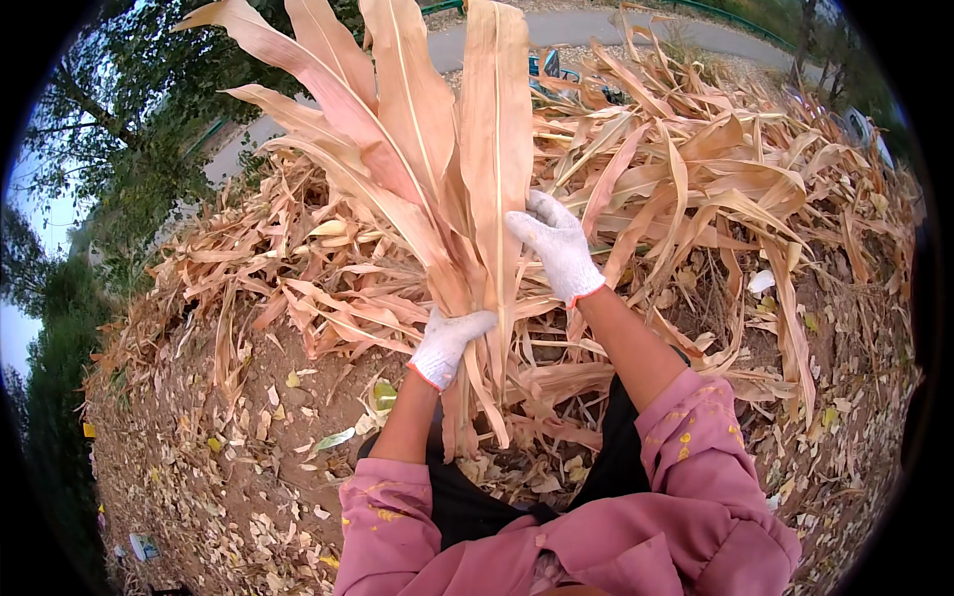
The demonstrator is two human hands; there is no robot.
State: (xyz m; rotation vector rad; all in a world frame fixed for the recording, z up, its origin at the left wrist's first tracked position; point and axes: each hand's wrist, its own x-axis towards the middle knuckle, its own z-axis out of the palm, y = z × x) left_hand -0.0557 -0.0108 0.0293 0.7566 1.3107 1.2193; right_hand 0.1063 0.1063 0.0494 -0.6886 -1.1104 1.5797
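A fanned bundle of long, dry, tan corn leaves [412, 109] stands upright before me. My left hand [447, 343], in a white knit glove with an orange cuff, is closed around its lower end, the thumb lying across the front. The leaf ends hang below that grip. Higher up on the right side, my right hand [558, 246], gloved the same way, pinches the edge of a broad, pale-ribbed corn leaf [495, 119] between thumb and fingers. Part of its fingers is hidden behind the leaf.
A wide heap of dry corn leaves [696, 189] lies ahead and to the right. Bare soil [268, 447] with scattered fallen leaves surrounds my knees. Behind the heap runs a grey path [576, 28]. Trees [129, 119] stand at the left, and a blue object [547, 68] shows beyond the heap.
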